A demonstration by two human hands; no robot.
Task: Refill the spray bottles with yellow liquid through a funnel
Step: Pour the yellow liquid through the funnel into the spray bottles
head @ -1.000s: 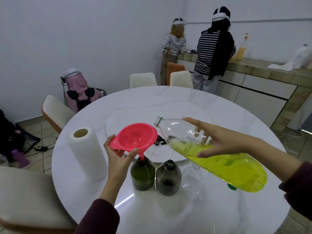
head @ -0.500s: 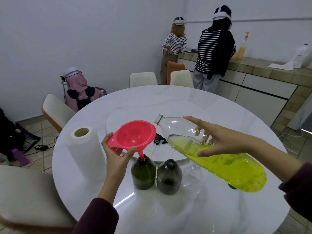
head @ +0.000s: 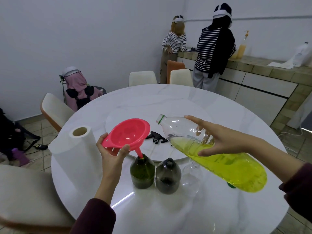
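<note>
Funnel point(head: 127, 133) rim in left hand point(head: 110, 153); spout in green bottle point(head: 142, 173)

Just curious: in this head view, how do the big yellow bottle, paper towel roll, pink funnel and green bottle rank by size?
1. Yellow bottle
2. Paper towel roll
3. Pink funnel and green bottle: too alike to rank.

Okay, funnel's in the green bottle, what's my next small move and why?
Probably bring the big bottle's mouth over the pink funnel and tip further: the spout already sits in the green bottle, but the mouth is beside the rim and the yellow liquid hasn't reached the neck.
</note>
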